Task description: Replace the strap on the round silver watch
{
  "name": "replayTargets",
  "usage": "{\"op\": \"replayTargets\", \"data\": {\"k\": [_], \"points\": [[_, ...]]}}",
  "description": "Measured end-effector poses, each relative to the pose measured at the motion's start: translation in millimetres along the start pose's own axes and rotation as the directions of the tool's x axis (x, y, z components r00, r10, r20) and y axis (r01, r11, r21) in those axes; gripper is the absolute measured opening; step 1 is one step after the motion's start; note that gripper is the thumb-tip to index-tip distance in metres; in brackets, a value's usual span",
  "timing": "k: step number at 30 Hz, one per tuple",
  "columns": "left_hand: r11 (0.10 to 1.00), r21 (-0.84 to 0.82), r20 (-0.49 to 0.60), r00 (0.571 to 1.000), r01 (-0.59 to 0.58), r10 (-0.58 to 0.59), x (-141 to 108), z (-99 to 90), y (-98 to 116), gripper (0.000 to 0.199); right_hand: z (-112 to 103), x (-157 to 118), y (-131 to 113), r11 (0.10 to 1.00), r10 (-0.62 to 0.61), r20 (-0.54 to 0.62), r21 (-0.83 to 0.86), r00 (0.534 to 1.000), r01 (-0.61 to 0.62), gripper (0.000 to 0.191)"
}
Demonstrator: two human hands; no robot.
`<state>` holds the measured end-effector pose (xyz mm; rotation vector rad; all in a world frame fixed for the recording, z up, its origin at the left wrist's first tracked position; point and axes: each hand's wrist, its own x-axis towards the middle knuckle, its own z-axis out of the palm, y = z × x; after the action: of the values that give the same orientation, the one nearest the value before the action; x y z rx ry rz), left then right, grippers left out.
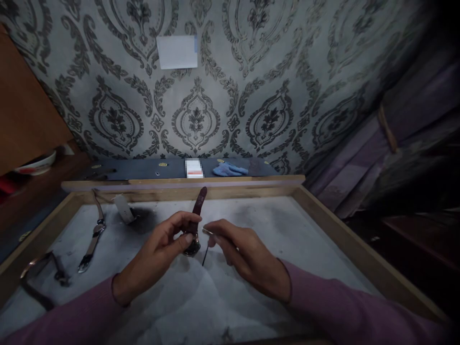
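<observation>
My left hand (153,256) is closed on a wristwatch (194,245), thumb on its round case and fingers at the strap above. The dark red-brown strap (200,202) points up and away, toward the back of the wooden tray. Just to the right, my right hand (247,247) pinches a thin tool (207,231) with a shiny, brassy end. A slim dark rod (205,255) slants down below those fingertips; whether it belongs to the same tool, I cannot tell. The tool tip is close to the watch, with a small gap visible between the hands.
Wooden rails (359,256) frame the white-lined tray. At left lie a watch with a tan strap (91,242), a dark curved band (38,287) and a small pale block (124,208). Behind are a blue cloth (230,169) and a blurred white box (194,168).
</observation>
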<state>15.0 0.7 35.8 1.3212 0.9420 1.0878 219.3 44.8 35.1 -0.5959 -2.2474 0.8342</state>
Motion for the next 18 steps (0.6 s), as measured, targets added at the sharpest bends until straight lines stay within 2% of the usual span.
{"op": "replayTargets", "data": {"k": [4,9,18], "points": [[0.998,0.062,0.027,1.000,0.002,-0.003,-0.3,1.2,2.8,0.024,-1.8,0.5,4.9,0.992,-0.080,0.036,-0.093,0.996,0.083,0.017],[0.997,0.074,0.063,0.998,0.020,-0.025,-1.0,4.0,8.3,0.024,-3.4,2.2,3.5,0.982,-0.145,0.024,-0.121,0.989,0.147,0.019],[0.996,0.088,0.108,0.994,0.015,-0.025,-2.7,4.6,6.0,0.026,-5.8,0.4,-3.8,0.970,-0.107,0.065,-0.212,0.992,0.118,0.014]]}}
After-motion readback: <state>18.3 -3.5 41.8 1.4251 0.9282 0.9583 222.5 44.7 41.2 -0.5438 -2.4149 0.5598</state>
